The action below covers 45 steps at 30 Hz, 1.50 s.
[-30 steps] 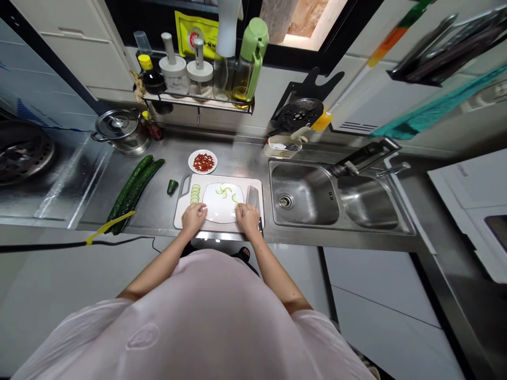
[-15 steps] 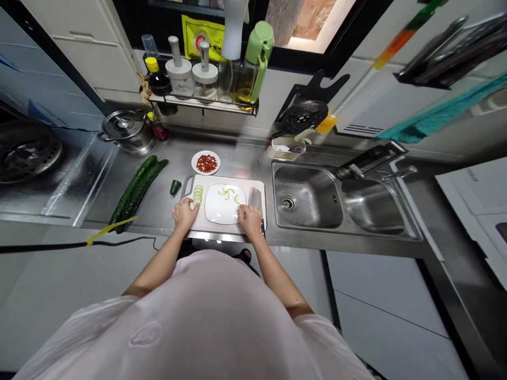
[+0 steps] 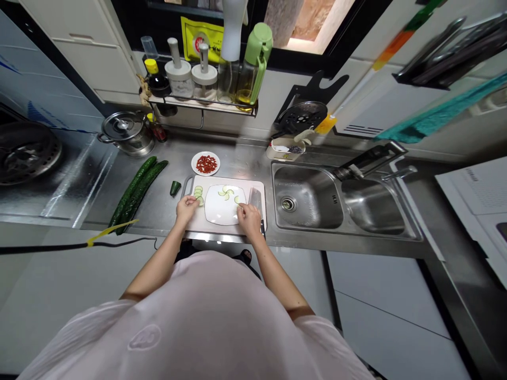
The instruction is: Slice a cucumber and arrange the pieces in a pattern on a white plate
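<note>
A white plate (image 3: 221, 212) lies on a pale cutting board (image 3: 216, 228), with several cucumber slices (image 3: 226, 192) fanned out near its top. My left hand (image 3: 185, 209) is at the board's left side, fingertips pinched on a cucumber slice (image 3: 200, 201) just below a short row of slices (image 3: 198, 191). Over the plate's right edge, my right hand (image 3: 249, 218) has its fingers closed on another cucumber slice (image 3: 237, 200). A knife (image 3: 255, 197) rests on the board's right side, its dark handle partly beside my right hand.
Two whole cucumbers (image 3: 138, 192) and a cucumber end (image 3: 175, 188) lie left of the board. Behind it stands a small plate of chopped red pieces (image 3: 206, 163). A steel sink (image 3: 309, 198) is at the right, a lidded pot (image 3: 129, 134) at the back left.
My left hand has moved slightly up, and the slice at its fingertips has shifted right, out of the row. My right hand has barely moved.
</note>
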Tool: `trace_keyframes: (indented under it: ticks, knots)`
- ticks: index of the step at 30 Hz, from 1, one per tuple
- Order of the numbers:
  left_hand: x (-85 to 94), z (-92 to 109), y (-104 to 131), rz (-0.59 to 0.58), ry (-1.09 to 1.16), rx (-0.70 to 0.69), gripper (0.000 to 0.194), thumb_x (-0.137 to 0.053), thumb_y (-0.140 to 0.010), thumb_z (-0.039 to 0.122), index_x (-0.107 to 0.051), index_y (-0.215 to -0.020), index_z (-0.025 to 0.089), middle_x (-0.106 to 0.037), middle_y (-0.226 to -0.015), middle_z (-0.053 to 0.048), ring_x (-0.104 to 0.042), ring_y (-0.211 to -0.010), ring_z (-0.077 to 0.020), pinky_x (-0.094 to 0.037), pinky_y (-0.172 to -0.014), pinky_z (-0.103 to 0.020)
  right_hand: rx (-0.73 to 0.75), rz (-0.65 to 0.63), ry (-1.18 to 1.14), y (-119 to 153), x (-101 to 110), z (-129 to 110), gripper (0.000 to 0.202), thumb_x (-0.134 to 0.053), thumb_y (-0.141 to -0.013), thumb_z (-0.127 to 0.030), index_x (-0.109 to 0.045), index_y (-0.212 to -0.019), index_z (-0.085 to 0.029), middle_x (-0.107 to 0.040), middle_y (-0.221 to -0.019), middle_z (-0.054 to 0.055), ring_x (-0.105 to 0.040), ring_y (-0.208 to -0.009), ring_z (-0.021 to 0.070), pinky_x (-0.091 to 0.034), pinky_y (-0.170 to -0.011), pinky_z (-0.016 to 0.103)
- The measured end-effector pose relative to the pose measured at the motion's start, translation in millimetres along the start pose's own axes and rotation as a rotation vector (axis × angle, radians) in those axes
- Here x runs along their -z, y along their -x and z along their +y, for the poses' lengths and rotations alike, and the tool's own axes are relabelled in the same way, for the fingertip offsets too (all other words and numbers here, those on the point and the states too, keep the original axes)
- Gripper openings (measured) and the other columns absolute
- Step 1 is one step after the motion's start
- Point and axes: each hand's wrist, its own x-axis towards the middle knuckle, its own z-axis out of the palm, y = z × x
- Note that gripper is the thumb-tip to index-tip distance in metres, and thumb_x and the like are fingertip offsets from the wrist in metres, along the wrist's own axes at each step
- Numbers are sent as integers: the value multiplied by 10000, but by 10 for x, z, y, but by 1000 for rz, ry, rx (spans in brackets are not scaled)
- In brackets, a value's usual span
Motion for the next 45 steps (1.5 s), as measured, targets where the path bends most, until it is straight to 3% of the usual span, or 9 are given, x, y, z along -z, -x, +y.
trace_keyframes:
  ticks: [7, 12, 18, 25, 28, 32, 36, 40, 45]
  knots:
    - [-60, 564, 256, -202, 309, -53, 374, -753, -553, 374, -593, -809, 152, -596, -688, 4, -560, -653, -101, -425, -682, -235, 75, 102, -270, -209, 242, -338, 250, -448, -886, -302, -633, -993, -172, -579, -811, 48, -505, -824, 182, -366, -810, 299]
    - [-99, 944, 456, -311, 329, -119, 331, -743, -593, 347, -610, -825, 153, -599, -715, -1, -547, -669, -96, -429, -696, -238, 146, 110, -503, -343, 446, -613, 198, -487, -874, -303, -614, -988, -203, -601, -865, 33, -528, -850, 171, -398, -818, 307]
    - [-108, 1191, 597, -329, 294, -217, 285, -731, -624, 343, -639, -822, 158, -593, -728, -11, -520, -668, -100, -417, -670, -236, 173, 81, -673, -376, 524, -756, 160, -529, -851, -307, -623, -942, -215, -623, -891, 28, -546, -838, 160, -421, -799, 310]
    - [-122, 1241, 627, -290, 213, -280, 337, -727, -624, 372, -633, -877, 169, -618, -813, -28, -523, -678, -109, -414, -652, -238, 125, 37, -803, -374, 505, -727, 169, -530, -842, -348, -615, -832, -202, -621, -815, 14, -559, -785, 146, -444, -728, 280]
    - [-106, 1176, 590, -279, 269, -219, 374, -690, -664, 428, -603, -931, 181, -629, -804, -26, -530, -659, -100, -401, -626, -222, 104, 52, -830, -372, 542, -711, 179, -527, -843, -356, -613, -830, -199, -625, -826, 18, -564, -792, 147, -445, -711, 272]
    - [-89, 1074, 602, -522, 277, 35, 441, -513, -761, 597, -598, -771, 165, -601, -616, -26, -463, -508, -80, -314, -492, -207, 94, 81, -838, -364, 616, -724, 184, -530, -846, -367, -608, -821, -202, -622, -821, 25, -567, -822, 158, -449, -713, 276]
    - [-135, 1035, 726, -761, 324, 223, 591, -359, -780, 697, -615, -768, 164, -581, -586, -34, -443, -469, -80, -292, -455, -212, 104, 113, -840, -360, 670, -758, 175, -527, -845, -358, -614, -821, -209, -619, -836, 28, -565, -846, 164, -453, -717, 285]
    - [-195, 1064, 803, -805, 397, 289, 646, -312, -766, 735, -617, -779, 165, -552, -581, -26, -439, -464, -76, -302, -449, -202, 121, 130, -831, -352, 675, -767, 163, -524, -844, -343, -621, -831, -212, -616, -853, 28, -562, -863, 166, -453, -722, 292]
    - [-211, 1122, 744, -809, 537, 360, 572, -372, -769, 705, -594, -777, 178, -509, -567, 10, -405, -427, -56, -288, -425, -190, 172, 124, -793, -331, 649, -738, 139, -537, -849, -325, -631, -844, -223, -611, -885, 31, -552, -884, 164, -446, -723, 293]
